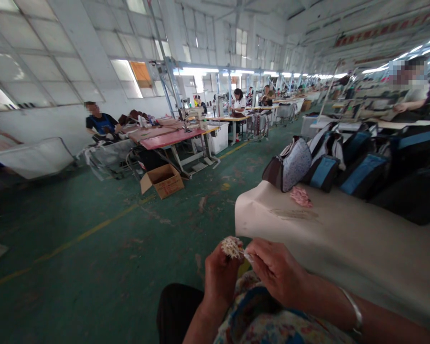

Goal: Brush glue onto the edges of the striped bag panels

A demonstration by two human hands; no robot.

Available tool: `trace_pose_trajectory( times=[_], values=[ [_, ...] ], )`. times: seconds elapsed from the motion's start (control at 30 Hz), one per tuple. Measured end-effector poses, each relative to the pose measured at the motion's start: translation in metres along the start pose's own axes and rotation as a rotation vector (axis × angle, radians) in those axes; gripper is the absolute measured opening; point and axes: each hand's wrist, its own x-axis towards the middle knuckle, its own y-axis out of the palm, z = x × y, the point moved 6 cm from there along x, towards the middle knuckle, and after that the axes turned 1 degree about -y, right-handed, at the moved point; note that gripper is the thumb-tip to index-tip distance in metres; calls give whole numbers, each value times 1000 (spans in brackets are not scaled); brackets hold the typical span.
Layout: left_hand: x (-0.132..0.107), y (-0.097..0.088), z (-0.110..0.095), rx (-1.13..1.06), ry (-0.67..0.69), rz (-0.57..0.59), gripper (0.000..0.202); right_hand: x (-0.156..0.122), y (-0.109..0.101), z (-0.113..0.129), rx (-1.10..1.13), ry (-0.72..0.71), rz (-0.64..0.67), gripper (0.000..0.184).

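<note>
My left hand (221, 279) is closed around a frayed, pale bundle of threads or fabric scraps (231, 247), which sticks out above my fingers. My right hand (278, 272) is just right of it, with its fingertips pinching the bundle's whitish end. A silver bangle (352, 310) circles my right wrist. Both hands are above my lap, with a floral garment (258, 313) below them. To the right, a beige-covered work table (329, 248) runs close to my right forearm, and a crumpled pink scrap (301, 197) lies on it.
Dark bags with blue panels (361, 174) and a grey patterned bag (290, 165) stand along the table. Green floor lies left, with a yellow line and a cardboard box (162, 180). Co-workers sit at sewing tables beyond.
</note>
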Motion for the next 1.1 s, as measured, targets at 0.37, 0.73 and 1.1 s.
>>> trace_pose_trajectory(
  times=[0.37, 0.73, 1.1],
  values=[
    [-3, 7, -23, -117, 1, 169, 11, 9, -18, 32, -197, -207, 137, 18],
    [-3, 10, -39, -246, -99, 186, 13, 2, -41, 37, -119, -221, 24, 13],
    [-6, 16, -43, -259, -90, 288, 15, 10, -40, 35, -150, -214, 73, 11]
  ],
)
